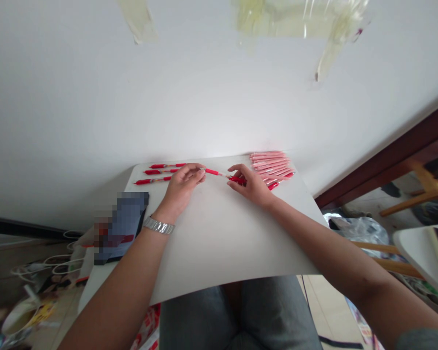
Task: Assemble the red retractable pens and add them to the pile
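A red pen (215,172) is held between both hands over the white table (219,243). My left hand (182,187) pinches its left end with closed fingers. My right hand (250,184) grips its right end, fingers closed around it. Three red pens (160,173) lie side by side at the table's far left, just beyond my left hand. A pile of several pink-wrapped pens (272,166) sits at the far right, just past my right hand. A metal watch band is on my left wrist.
A blurred dark object (120,226) lies on the table's left edge. A white wall stands right behind the table. Cables and clutter (40,272) are on the floor at left. A wooden chair (423,189) and plastic bags are at right.
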### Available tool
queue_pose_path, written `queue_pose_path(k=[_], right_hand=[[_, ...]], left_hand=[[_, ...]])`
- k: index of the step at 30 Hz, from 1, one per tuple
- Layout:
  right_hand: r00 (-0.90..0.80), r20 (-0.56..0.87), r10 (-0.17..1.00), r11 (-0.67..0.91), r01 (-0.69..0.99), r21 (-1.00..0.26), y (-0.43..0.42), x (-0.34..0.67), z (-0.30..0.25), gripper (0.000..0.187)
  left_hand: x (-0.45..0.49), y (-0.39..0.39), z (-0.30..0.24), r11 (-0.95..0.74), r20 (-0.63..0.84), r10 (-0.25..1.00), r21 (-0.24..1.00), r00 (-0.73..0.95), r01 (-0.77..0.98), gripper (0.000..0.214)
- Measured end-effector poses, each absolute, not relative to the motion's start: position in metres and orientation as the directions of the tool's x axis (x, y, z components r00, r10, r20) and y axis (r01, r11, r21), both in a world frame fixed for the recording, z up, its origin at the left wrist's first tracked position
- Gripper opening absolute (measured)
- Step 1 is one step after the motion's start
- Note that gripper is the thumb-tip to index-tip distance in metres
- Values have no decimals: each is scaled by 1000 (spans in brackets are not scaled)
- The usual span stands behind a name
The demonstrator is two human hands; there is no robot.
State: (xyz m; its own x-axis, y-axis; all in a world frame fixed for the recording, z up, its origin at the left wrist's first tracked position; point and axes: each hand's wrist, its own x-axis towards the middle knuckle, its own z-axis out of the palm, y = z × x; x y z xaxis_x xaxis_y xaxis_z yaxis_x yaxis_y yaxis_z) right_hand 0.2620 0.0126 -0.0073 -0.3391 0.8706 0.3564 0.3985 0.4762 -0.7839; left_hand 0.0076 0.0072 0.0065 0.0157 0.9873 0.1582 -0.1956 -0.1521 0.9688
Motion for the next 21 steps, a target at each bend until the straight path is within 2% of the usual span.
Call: queue_pose_path(k=[5,13,21], right_hand=[[-307,387,869,487,399,-777,15,262,-9,26],[-344,355,869,479,407,-778,12,261,1,44],[-295,394,870,487,406,-773,14,262,-8,36]], left_hand=[[6,10,5,-154,155,988,962,-13,-226,35],[6,8,7,-144,147,989,959,-5,-243,36],[7,8,8,-156,155,988,960,-27,-233,37]])
